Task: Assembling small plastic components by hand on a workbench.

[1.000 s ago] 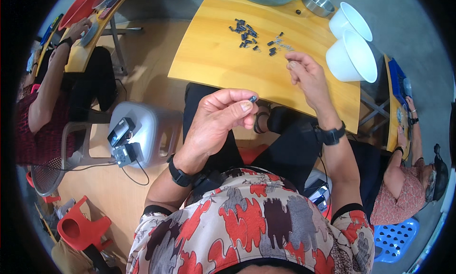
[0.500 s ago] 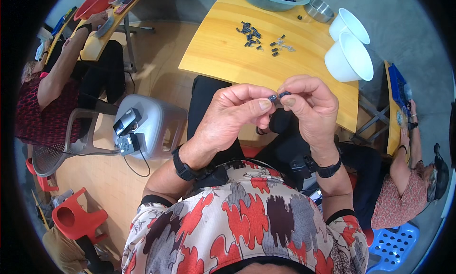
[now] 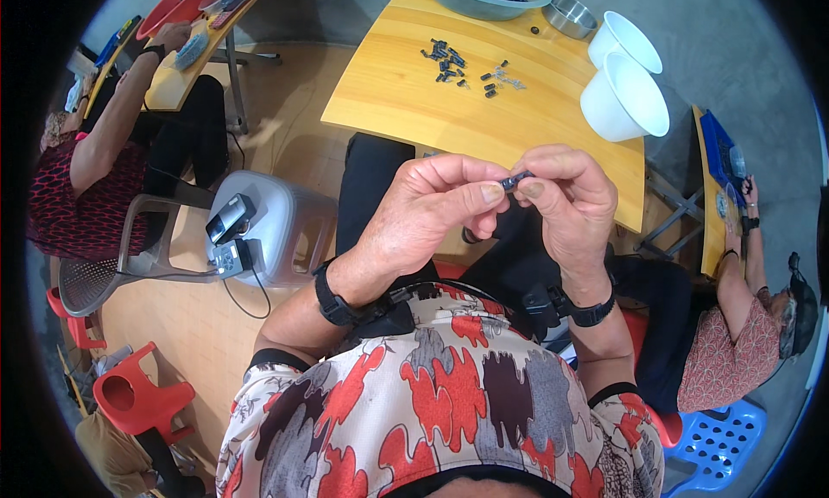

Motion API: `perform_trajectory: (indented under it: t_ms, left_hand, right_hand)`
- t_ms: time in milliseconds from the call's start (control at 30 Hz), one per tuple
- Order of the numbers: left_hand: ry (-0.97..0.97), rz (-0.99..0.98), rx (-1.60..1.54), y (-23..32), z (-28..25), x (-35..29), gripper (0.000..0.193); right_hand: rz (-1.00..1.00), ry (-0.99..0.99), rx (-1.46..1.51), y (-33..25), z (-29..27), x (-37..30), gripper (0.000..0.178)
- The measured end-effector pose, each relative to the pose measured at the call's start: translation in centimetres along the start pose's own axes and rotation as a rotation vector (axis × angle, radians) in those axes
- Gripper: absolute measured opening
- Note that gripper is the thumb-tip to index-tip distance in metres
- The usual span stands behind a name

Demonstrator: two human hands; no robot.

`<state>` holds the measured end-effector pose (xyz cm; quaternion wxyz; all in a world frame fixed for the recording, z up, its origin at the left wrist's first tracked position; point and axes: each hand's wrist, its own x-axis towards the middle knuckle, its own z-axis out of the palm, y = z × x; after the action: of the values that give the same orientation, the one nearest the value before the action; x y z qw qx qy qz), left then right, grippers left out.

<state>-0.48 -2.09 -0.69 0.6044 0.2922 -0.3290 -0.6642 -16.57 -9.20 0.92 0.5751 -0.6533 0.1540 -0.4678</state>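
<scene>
Above my lap, my left hand (image 3: 436, 211) and my right hand (image 3: 566, 206) meet at the fingertips. Both pinch small dark cylindrical pieces (image 3: 517, 181), which now touch end to end; their exact kind is too small to tell. Part of the pieces is hidden by the thumbs and fingers. Past my hands, a loose pile of dark cylindrical pieces (image 3: 446, 62) lies on the yellow wooden table (image 3: 389, 101). Just right of it are a few more dark pieces (image 3: 490, 90) and some small clear bits (image 3: 511, 81).
At the table's far edge stand a basin (image 3: 488, 8) full of dark pieces and a metal bowl (image 3: 570, 16). Two white tubs (image 3: 623, 96) sit at the right edge. A grey stool (image 3: 281, 239) with black devices is on my left. People work at tables on both sides.
My fingertips have come together, and the two dark pieces that were apart now meet end to end. The view has shifted slightly. At right, the other person's hand has lifted.
</scene>
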Motion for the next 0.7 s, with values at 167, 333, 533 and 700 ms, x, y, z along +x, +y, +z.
perform_trajectory:
  t_ms: [167,333,533,700]
  left_hand:
    - [-0.005,0.006,0.019,0.18,0.37,-0.19,0.018]
    - [-0.004,0.012,0.0,0.13,0.36,-0.25,0.019]
    - [0.002,0.0,0.007,-0.03,0.11,-0.38,0.018]
    - [0.008,-0.008,-0.006,0.05,0.31,-0.29,0.018]
  right_hand:
    - [0.026,0.007,0.09,-0.33,-0.1,-0.27,0.013]
    - [0.0,-0.013,0.037,-0.39,0.14,-0.22,0.013]
    - [0.004,-0.012,-0.04,-0.56,0.31,-0.41,0.013]
    - [0.015,0.008,0.063,-0.11,0.29,-0.64,0.013]
